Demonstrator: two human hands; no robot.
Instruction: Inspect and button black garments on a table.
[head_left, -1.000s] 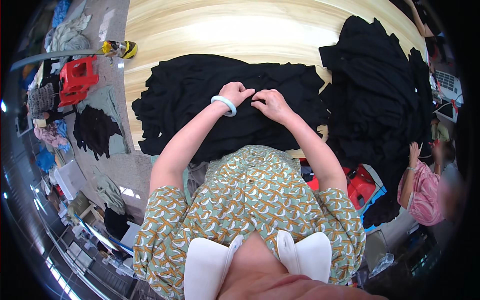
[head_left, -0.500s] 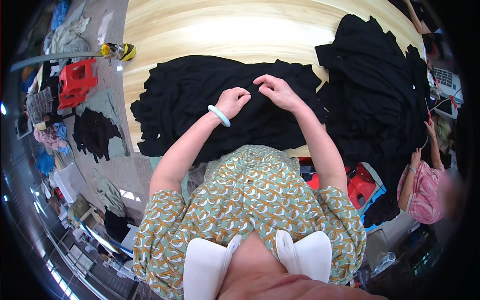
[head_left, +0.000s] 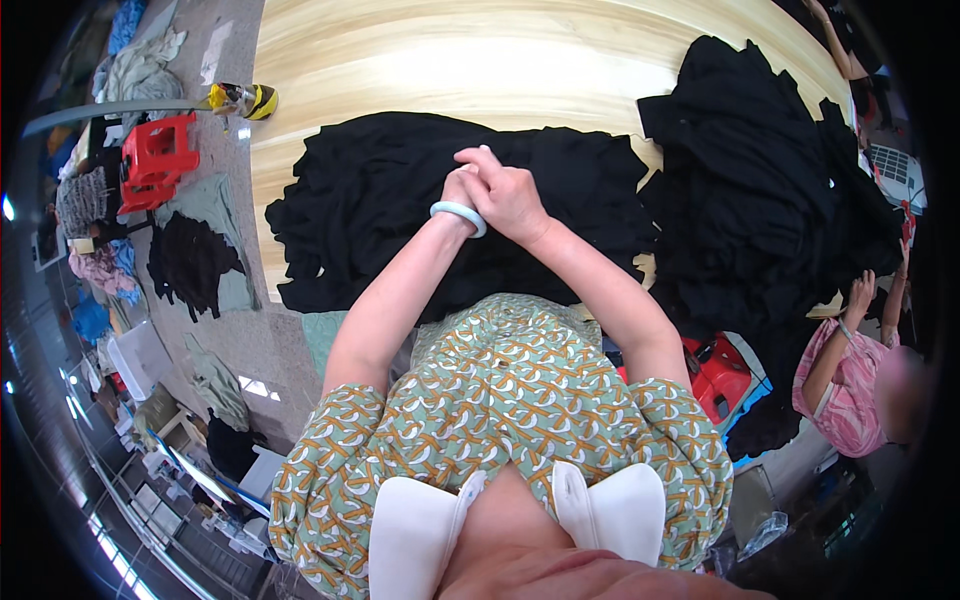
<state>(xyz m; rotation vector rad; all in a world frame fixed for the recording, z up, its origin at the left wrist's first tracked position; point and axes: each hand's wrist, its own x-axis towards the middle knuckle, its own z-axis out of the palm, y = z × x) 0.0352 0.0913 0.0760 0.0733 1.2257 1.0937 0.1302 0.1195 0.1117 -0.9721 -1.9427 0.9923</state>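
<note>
Over black fabric pieces (head_left: 380,190) | right hand (head_left: 508,198) now laps left hand (head_left: 457,188), gap gone | handling's paused imo | grips: can't tell

The black cloth (head_left: 370,230) in the middle looks soft and matt, with little wrinkles. The black pile (head_left: 750,190) on the right is matt cloth too, with big folds. The table (head_left: 400,70) looks like smooth, streaky wood with a bright shine. The bangle (head_left: 458,208) looks hard, smooth and a bit glossy. The shirt (head_left: 500,370) is crinkly cloth; its collar (head_left: 412,525) is smooth and matt. The red stool (head_left: 158,160) on the left looks like smooth plastic.
</note>
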